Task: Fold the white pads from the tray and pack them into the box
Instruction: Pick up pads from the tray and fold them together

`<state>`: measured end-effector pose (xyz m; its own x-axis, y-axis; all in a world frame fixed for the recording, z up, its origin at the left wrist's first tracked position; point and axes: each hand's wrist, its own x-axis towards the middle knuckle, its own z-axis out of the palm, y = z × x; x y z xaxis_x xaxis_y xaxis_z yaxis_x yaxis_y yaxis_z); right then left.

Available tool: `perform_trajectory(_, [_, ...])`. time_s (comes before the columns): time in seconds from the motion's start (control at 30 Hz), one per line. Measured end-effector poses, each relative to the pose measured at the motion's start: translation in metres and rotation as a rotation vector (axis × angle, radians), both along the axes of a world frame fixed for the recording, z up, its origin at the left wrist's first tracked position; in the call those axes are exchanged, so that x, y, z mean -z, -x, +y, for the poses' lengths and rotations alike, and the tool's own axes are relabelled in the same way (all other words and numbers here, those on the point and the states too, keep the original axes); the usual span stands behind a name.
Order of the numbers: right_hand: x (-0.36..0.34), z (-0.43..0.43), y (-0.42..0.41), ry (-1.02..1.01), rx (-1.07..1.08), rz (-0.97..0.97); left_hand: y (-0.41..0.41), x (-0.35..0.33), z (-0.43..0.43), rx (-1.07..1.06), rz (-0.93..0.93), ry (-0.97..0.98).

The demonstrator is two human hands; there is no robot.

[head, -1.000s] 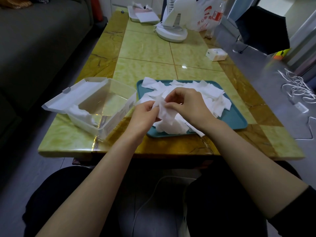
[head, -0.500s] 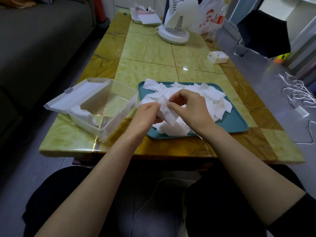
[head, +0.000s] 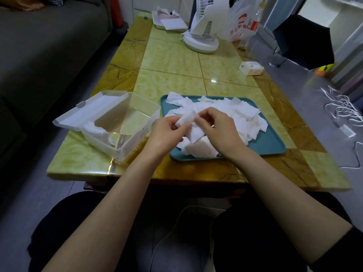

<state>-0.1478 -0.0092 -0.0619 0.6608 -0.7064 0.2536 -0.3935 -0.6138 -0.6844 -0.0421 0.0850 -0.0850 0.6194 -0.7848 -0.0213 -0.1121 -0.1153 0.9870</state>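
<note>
A teal tray (head: 272, 143) on the table holds a heap of several loose white pads (head: 241, 114). Over its near left part, my left hand (head: 167, 134) and my right hand (head: 220, 128) both pinch one white pad (head: 191, 126), which is partly folded between the fingertips. Left of the tray stands a clear plastic box (head: 125, 132) with its lid (head: 90, 112) swung open to the left; a few white pads (head: 98, 131) lie inside it at the left end.
A white fan base (head: 201, 43), a plastic bag (head: 239, 22), a small white box (head: 251, 68) and a white tray with papers (head: 170, 22) sit further back on the table. A sofa (head: 49, 46) runs along the left. White cables (head: 341, 107) lie on the floor at right.
The held pad has been folded over between both hands, which stayed over the near left part of the tray. The view has shifted slightly.
</note>
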Motion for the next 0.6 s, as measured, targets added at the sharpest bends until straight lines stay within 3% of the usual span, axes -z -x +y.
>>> perform_trajectory(0.1, [0.005, -0.006, 0.002, 0.013, 0.065, 0.027, -0.005, 0.001, 0.002, -0.058, -0.04, 0.028])
perform_trajectory(0.23, [0.022, -0.014, 0.008, 0.031, -0.032, 0.408, -0.016, 0.003, 0.003, -0.183, -0.072, 0.052])
perform_trajectory(0.33, [0.029, -0.006, 0.009, 0.089, -0.154, 0.572, -0.019, 0.003, 0.003, -0.207, -0.063, 0.051])
perform_trajectory(0.43, [0.028, -0.004, 0.009, 0.152, -0.128, 0.584, -0.018, 0.002, 0.003, -0.204, -0.052, 0.041])
perform_trajectory(0.6, [0.024, -0.012, 0.012, 0.169, -0.028, 0.44, -0.019, 0.0, 0.005, -0.192, -0.052, 0.037])
